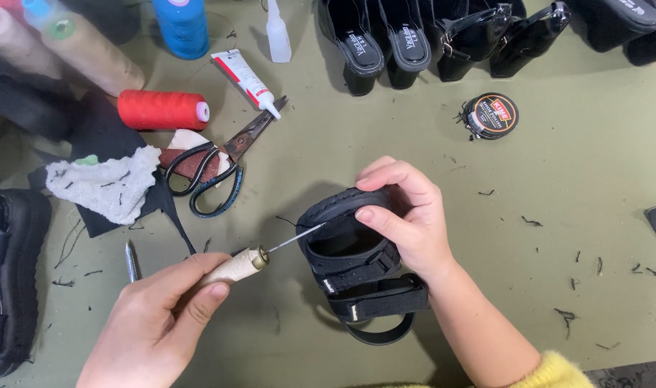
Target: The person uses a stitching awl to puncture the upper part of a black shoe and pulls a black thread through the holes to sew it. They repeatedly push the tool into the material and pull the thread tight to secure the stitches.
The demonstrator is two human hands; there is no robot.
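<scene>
Olive-green work surface (pixel 558 215) fills my view, littered with short black thread scraps (pixel 566 316). Far edge: a row of black shoes (pixel 443 36), a blue thread cone (pixel 182 27), a small clear bottle (pixel 277 32). Nearer, a round polish tin (pixel 491 115), a white glue tube (pixel 246 79), a red thread spool (pixel 162 109) on its side. Scissors (pixel 216 169) lie beside a pale rag (pixel 105 185) on black material (pixel 105 136). A small metal tool (pixel 131 260) lies near my left. Dark shoe (pixel 8 280) at left edge.
</scene>
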